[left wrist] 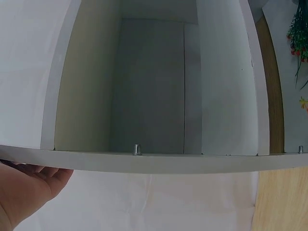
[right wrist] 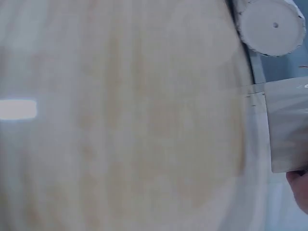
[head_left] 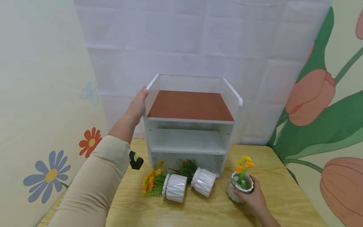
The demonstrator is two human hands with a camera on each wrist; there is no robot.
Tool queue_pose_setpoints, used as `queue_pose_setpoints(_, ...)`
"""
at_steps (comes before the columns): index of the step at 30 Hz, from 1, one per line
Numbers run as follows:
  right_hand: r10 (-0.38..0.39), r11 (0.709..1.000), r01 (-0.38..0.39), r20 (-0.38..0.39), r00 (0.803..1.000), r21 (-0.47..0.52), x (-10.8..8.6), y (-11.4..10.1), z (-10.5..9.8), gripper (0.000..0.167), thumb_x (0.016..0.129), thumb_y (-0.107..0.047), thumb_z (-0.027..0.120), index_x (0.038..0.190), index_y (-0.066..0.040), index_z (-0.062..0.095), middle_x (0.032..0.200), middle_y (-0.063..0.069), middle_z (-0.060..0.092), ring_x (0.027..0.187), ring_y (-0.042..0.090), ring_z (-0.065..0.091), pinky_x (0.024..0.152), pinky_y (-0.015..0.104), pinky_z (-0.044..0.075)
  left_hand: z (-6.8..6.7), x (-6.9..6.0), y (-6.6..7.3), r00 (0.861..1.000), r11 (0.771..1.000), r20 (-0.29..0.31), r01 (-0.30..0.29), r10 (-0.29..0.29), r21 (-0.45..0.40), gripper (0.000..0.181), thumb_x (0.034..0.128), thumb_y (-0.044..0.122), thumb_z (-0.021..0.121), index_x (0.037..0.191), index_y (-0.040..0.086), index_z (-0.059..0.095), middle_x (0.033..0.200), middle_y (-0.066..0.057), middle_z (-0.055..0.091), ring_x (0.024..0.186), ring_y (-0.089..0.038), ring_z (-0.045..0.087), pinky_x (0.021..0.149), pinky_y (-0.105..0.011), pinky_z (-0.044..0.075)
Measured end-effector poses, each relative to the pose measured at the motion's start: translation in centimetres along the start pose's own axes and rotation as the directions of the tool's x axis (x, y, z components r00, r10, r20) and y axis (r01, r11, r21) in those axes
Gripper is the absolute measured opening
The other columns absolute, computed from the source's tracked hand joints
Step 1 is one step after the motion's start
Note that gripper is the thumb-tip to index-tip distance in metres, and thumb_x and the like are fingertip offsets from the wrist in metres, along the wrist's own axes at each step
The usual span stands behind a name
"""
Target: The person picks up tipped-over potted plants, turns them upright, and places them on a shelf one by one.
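Note:
My left hand (head_left: 138,105) rests against the outer left side panel of a white shelf unit (head_left: 188,120), near its top edge. In the left wrist view, the fingers (left wrist: 55,177) touch the outside of that panel. On the right, my right hand (head_left: 255,198) grips an upright white pot with a ruffled rim (head_left: 232,192), holding yellow and orange artificial flowers (head_left: 244,164). The right wrist view catches only a fingertip (right wrist: 299,190) under the pot (right wrist: 288,127). Whether the pot touches the table is unclear.
Before the shelf, two white pots lie tipped over, one (head_left: 175,188) with orange flowers (head_left: 151,181), the other (head_left: 203,182) with red-dotted greenery (head_left: 187,167). The shelf's top board is brown. A small black device (head_left: 136,160) shows by the left sleeve. Walls enclose the wooden table (head_left: 210,211).

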State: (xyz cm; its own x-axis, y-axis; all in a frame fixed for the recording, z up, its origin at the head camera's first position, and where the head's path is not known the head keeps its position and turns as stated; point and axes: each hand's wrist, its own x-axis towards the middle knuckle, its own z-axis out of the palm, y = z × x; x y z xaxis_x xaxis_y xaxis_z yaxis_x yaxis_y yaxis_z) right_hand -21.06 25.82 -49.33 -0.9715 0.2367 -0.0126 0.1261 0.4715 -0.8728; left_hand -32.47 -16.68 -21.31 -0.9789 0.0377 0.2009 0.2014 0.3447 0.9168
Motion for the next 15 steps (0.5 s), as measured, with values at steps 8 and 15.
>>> queue_pose_setpoints(8,0.005,1.000,-0.005,0.014,1.000,-0.029,0.3,-2.4,-2.1,0.107,0.076,-0.030,0.084,0.151,0.003,0.014,0.151,0.031,0.027,0.139,0.047,0.030,0.113,0.059,0.029,0.0,0.0,0.0,1.000,1.000,0.018,-0.006,0.005,0.024,0.061,0.1030,0.053,0.013,0.158,0.033,-0.005,0.165,-0.008,0.009,0.150,-0.036,0.012,0.116,-0.069,0.010)
queue_pose_setpoints(15,-0.008,0.999,0.011,0.048,0.999,-0.043,0.3,-5.1,-4.0,0.109,0.077,-0.032,0.083,0.153,0.000,0.012,0.153,0.031,0.025,0.138,0.045,0.032,0.110,0.055,0.034,-0.1,0.1,0.1,0.999,0.999,0.047,-0.017,0.015,0.040,0.059,0.1040,0.051,0.013,0.157,0.036,-0.009,0.167,-0.002,-0.003,0.153,-0.034,0.001,0.116,-0.069,0.006)
